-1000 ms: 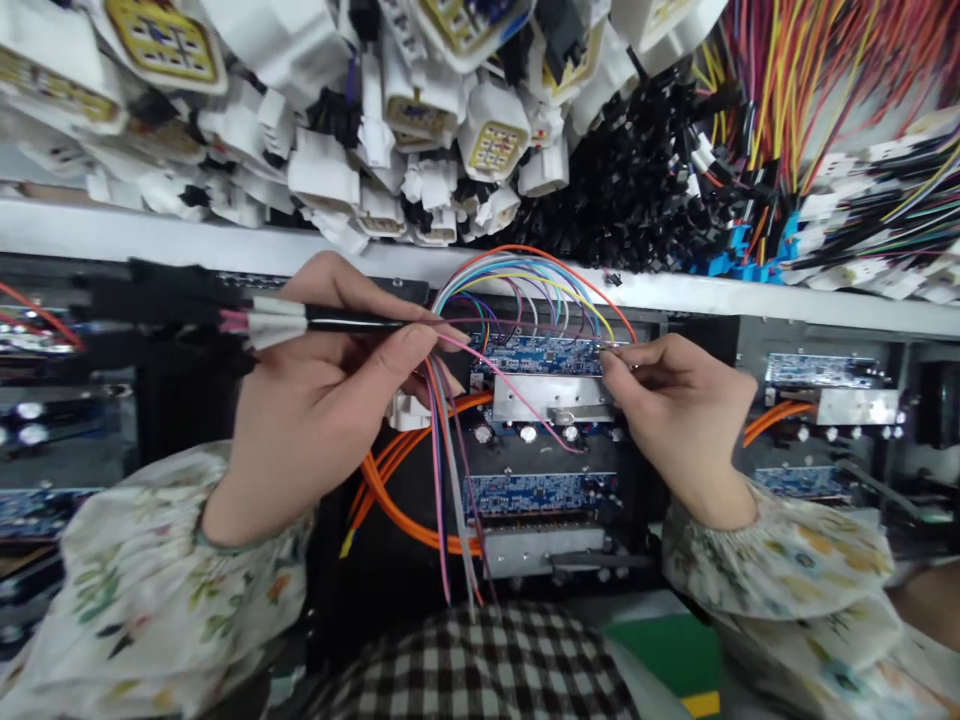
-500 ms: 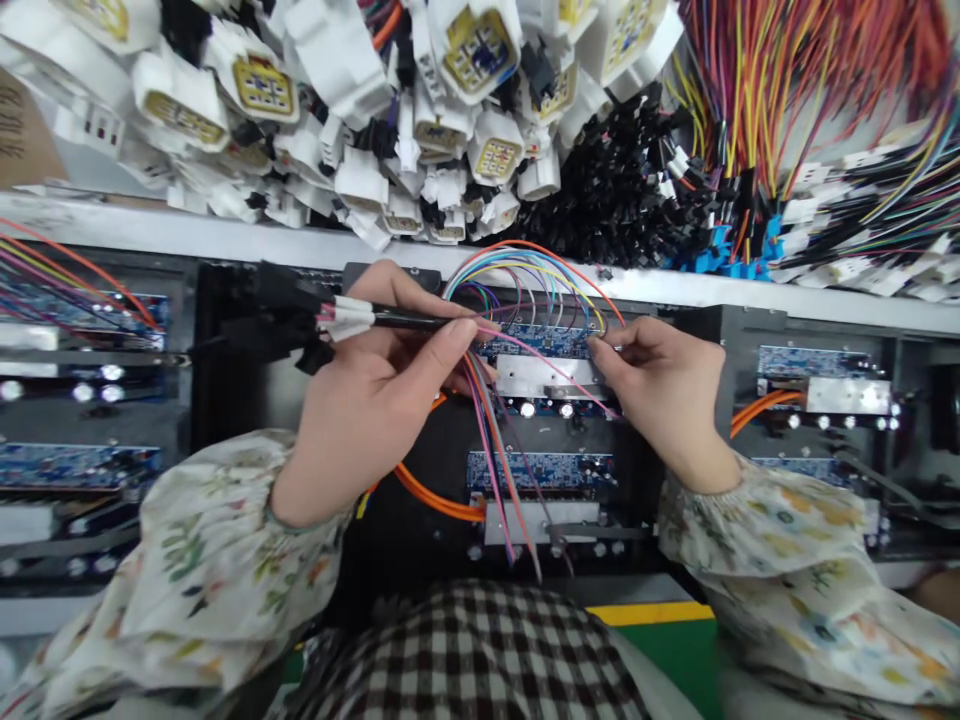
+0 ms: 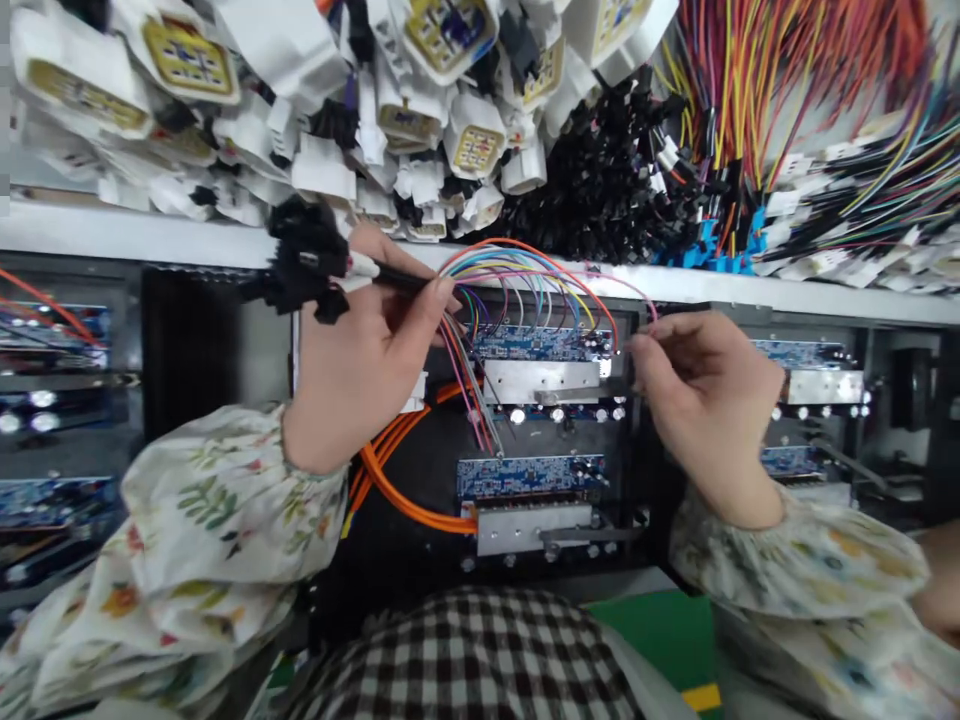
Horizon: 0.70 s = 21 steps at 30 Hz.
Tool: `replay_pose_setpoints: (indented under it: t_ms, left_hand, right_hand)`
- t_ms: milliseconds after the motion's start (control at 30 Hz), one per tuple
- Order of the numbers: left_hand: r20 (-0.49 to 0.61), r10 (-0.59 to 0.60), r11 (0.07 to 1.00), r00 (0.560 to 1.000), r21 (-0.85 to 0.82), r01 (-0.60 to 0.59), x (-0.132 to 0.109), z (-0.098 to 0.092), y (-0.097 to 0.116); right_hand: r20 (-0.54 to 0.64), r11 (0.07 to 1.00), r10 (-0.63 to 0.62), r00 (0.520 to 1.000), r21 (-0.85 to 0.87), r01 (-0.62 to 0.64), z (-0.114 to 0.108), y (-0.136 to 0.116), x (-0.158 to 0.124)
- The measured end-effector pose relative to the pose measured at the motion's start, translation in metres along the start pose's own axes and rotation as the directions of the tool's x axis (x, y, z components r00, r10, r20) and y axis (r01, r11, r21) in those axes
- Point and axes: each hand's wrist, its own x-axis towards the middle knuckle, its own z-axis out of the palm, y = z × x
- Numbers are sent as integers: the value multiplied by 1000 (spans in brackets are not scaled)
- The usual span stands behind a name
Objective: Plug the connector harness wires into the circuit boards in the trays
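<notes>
I have my left grip [image 3: 367, 355] closed on the black-sleeved wire bundle [image 3: 400, 276], my right grip [image 3: 709, 415] pinching 1 pink wire [image 3: 645, 296] right of the central far circuit board [image 3: 517, 343].

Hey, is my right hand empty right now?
No, the right hand pinches a pink wire that arcs over from the left hand.

Piled behind a pale bar [image 3: 150, 230]
Goes left to right: white plugs [image 3: 324, 178], black bits [image 3: 592, 190], blue plugs [image 3: 739, 250] by orange wires [image 3: 889, 45].
</notes>
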Motion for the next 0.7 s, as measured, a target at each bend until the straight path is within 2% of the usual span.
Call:
replay_pose_setpoints:
  t_ms: [100,167,233,400,533,633,700]
  left_hand:
    - [114,-111,991,987,-61,119,4,-3,4]
    - [197,-130,978,972,-135,159,5,-6,7]
    - [219,-142,961,965,-203,188,5,-7,10]
    - [203,-192,879,960,-400,260,-6,-10,15]
    - [220,-262,839,940,-430,335,-19,-8,16]
    - [107,-247,852,963,-449,269,-25,-2,12]
    - [48,-219,854,975,-473,215,-26,2,8]
  right_hand:
    - [-71,997,17,997,75,-12,17,6,2]
    - [-57,997,26,998,74,-22,25,7,4]
    - [-41,996,37,998,84,-33,28,8,5]
    - [-15,998,7,1000,68,-6,29,11,7]
    - [-2,999,-31,1000,37,31,29,13,8]
    - [52,997,-72,996,-22,73,25,11,8]
    - [26,992,-95,995,-77,97,20,2,5]
